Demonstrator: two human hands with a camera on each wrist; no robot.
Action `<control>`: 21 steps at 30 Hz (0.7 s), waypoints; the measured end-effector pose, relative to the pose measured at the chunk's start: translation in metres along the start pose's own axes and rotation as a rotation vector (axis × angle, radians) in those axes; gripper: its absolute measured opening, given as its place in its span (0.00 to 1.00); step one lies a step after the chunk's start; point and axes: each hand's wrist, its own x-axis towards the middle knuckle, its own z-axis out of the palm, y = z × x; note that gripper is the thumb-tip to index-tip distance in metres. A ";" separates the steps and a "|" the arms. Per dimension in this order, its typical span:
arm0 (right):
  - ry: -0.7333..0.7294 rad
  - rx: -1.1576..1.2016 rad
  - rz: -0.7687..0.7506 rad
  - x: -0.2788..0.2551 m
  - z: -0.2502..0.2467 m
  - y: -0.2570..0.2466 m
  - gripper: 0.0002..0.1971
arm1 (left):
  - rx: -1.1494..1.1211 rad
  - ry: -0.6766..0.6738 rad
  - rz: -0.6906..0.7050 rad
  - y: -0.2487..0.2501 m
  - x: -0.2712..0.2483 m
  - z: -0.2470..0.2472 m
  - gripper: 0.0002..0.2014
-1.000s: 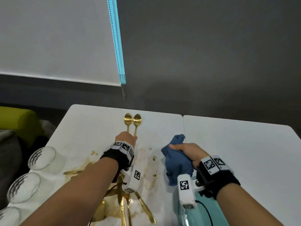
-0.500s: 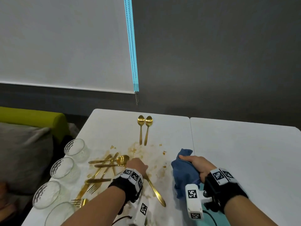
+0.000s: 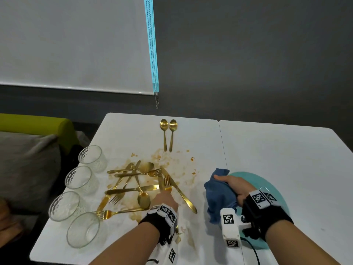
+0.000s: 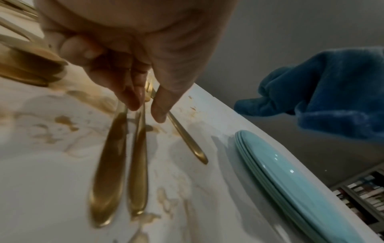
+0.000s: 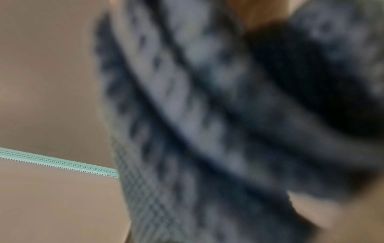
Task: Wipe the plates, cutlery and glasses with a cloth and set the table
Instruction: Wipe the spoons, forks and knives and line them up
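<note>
L hand (image 3: 164,200) down over gold cutlery heap (image 3: 133,185) on stained table (image 3: 267,150); fingertips (image 4: 133,100) closing on fork (image 3: 167,181), pinch not clearly seated — grip can't tell. R hand (image 3: 232,187) gripping blue cloth (image 3: 217,196), held above teal plates (image 3: 275,190). Two spoons (image 3: 168,134) set apart at far edge, looking clean. Four glasses (image 3: 82,190) along L edge.

Risks: greasy handle slipping from pinch; knife (image 3: 178,188) alongside dragged w/ fork; tangled pieces shifting, spreading sauce; forearm near closest glass.
</note>
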 end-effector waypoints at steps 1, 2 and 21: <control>0.004 -0.007 -0.006 -0.002 0.001 0.001 0.12 | -0.009 0.000 0.002 -0.002 -0.001 0.001 0.12; 0.001 -0.006 -0.010 -0.004 0.001 0.001 0.13 | -0.014 0.001 0.003 -0.003 -0.002 0.000 0.11; -0.021 0.107 0.012 -0.033 0.005 0.009 0.11 | -0.067 -0.055 0.012 0.011 -0.016 -0.015 0.14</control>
